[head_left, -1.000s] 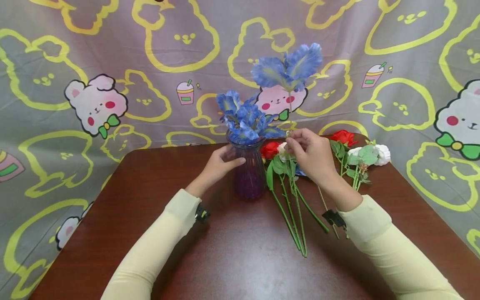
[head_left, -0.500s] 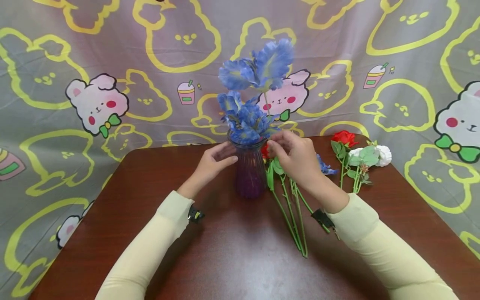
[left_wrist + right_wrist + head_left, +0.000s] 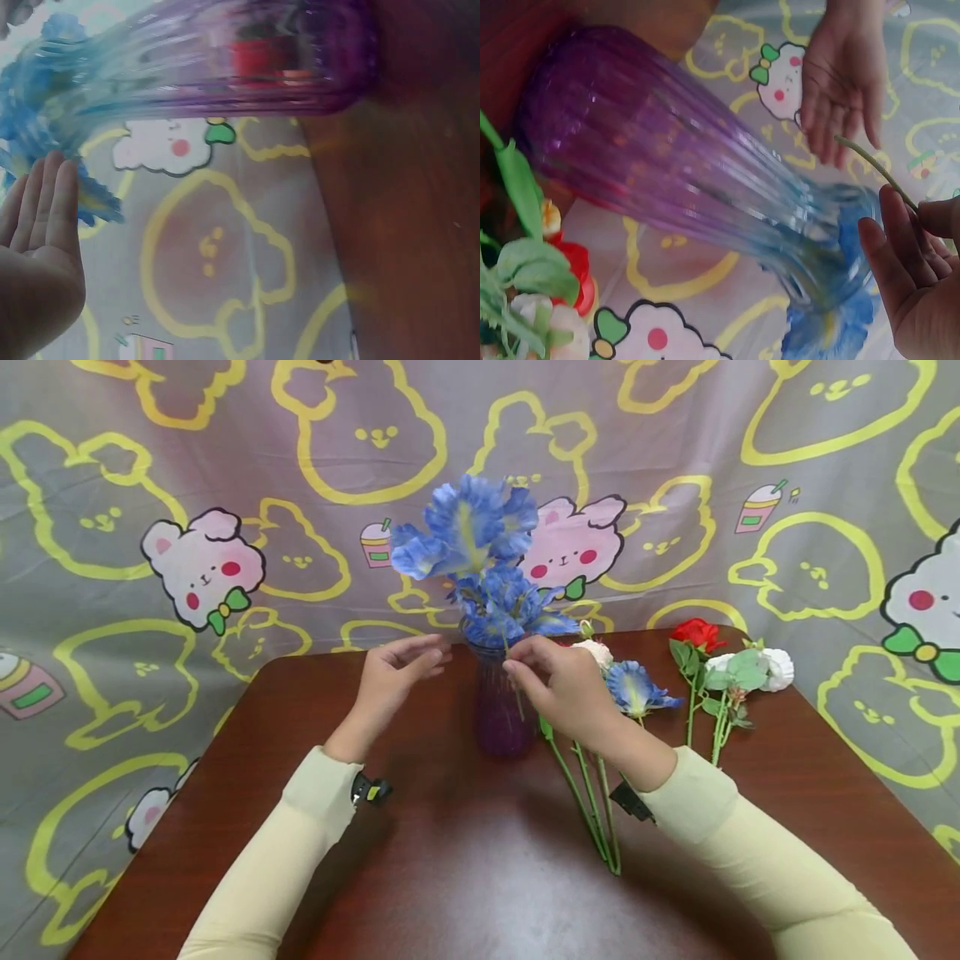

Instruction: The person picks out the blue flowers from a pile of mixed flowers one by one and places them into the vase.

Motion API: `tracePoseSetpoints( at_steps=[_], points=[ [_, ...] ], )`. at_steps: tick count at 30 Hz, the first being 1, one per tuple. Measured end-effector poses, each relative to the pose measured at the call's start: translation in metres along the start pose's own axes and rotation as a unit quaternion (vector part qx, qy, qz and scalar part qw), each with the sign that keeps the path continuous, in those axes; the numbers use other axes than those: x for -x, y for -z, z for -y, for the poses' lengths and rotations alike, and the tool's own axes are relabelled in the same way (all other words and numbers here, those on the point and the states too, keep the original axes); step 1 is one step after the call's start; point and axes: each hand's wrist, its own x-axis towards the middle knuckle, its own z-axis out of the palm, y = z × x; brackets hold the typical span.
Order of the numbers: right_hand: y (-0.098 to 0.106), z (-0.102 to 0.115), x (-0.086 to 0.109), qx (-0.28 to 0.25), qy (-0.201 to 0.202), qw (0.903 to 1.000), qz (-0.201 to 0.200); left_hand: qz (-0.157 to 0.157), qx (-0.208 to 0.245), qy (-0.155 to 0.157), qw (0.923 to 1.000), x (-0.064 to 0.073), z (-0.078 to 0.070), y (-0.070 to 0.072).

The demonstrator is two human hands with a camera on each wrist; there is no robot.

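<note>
My right hand (image 3: 566,693) pinches the thin stem (image 3: 874,165) of a blue artificial iris (image 3: 468,527) between thumb and fingers. The bloom rises above and left of the hand, and the cut stem end hangs in front of the vase. Ribbed glass, purple at the base and bluish at the neck, forms this upright vase (image 3: 498,718); other blue irises (image 3: 498,602) fill its mouth. To the left of the vase, apart from it, is my left hand (image 3: 393,681). Its fingers (image 3: 64,202) are extended and hold nothing in the left wrist view.
Right of the vase lie green-stemmed flowers with a white bloom (image 3: 596,652) and a loose blue iris (image 3: 637,685). Farther right are a red rose (image 3: 697,633) and white flowers (image 3: 776,668). A patterned cloth (image 3: 300,460) hangs behind the brown table (image 3: 450,877).
The left hand has come off the vase and moved left. My right hand has carried the iris leftward from beside the vase to in front of its neck.
</note>
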Motion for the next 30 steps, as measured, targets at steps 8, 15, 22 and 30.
tracePoseSetpoints(
  at_steps=[8, 15, 22, 30],
  points=[
    [-0.018, 0.004, -0.002, -0.004, 0.014, 0.9996, 0.024, -0.005, 0.042, -0.046, 0.9980, -0.001, -0.017, -0.010],
    [-0.025, 0.007, -0.002, 0.004, 0.008, 0.9984, 0.057, -0.008, 0.083, -0.068, 0.9942, 0.000, -0.027, -0.019],
    [-0.032, 0.007, -0.001, 0.014, 0.007, 0.9976, 0.067, -0.018, 0.121, -0.061, 0.9906, 0.001, -0.033, -0.022],
    [-0.037, 0.005, 0.002, 0.007, 0.003, 0.9967, 0.081, -0.039, 0.152, -0.053, 0.9862, 0.002, -0.032, -0.021]
  ],
)
